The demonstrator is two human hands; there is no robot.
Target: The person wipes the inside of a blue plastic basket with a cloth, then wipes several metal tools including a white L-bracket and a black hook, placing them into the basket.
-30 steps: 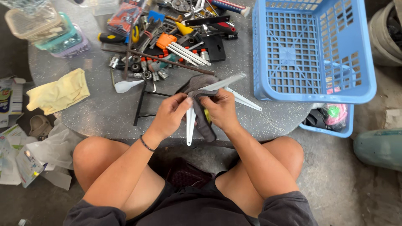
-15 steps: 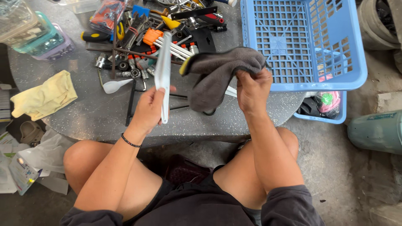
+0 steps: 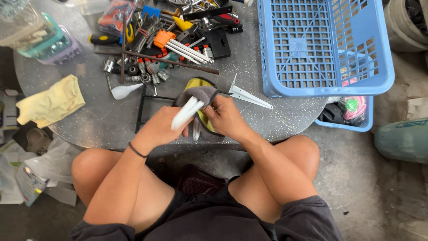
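Above the near table edge point(image 3: 285, 127) we grip a white metal bracket point(image 3: 187, 113) in our left hand point(image 3: 158, 129), its long axis slanting up-right into the grey rag point(image 3: 200, 94) bunched in our right hand point(image 3: 225, 118).

One head-worn camera looks steeply down, close over the grey round table point(image 3: 89, 125) and lap.

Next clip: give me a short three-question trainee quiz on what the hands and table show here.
1. True or false: the left hand grips a white metal bracket.
2. What does the right hand press against it? A) yellow cloth B) grey rag C) funnel
3. What lies on the round table between the hands and the blue basket?

Key: 1 true. 2 B, the grey rag. 3 A second white bracket.
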